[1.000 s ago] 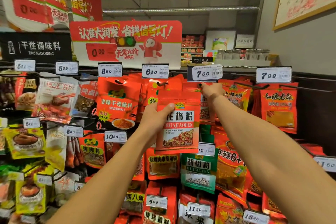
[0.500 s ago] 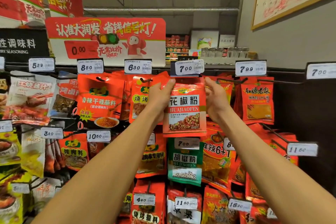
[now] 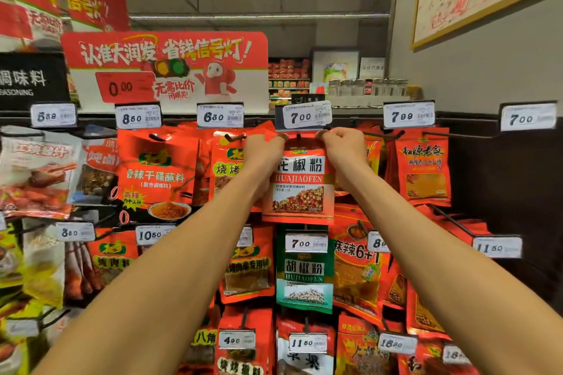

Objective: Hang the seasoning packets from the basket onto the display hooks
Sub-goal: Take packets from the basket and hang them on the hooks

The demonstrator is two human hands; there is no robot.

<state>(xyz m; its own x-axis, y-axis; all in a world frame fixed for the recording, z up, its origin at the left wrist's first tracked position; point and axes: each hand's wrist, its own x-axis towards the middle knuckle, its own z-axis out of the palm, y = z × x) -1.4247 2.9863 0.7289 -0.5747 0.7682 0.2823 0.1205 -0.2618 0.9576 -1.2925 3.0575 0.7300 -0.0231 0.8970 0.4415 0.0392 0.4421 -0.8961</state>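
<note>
While both arms reach up to the rack's top row, the scene reads as follows.

Left hand (image 3: 264,153): fingers curled, pinching the upper left corner of the huajiao packet (image 3: 300,184).
Right hand (image 3: 343,149): fingers curled, pinching the packet's upper right corner.
Packet: held upright, its top edge just under the 7.00 price tag (image 3: 306,115), where the hook (image 3: 300,135) juts out between the two hands.
Neighbours: a grill seasoning packet (image 3: 224,169) just beside the left hand; a red packet under the 7.99 tag (image 3: 408,115) further right; a green pepper packet (image 3: 304,268) directly below.
Progress: judged from the grip, the hanging of this packet is in its last step; release is not yet done.
Left to do: any packets remaining in the basket, which lies outside the view.
Hidden: whether the packet's hole is already over the hook cannot be told; the fingers cover that spot, and the rack's left edge is blurred.
</note>
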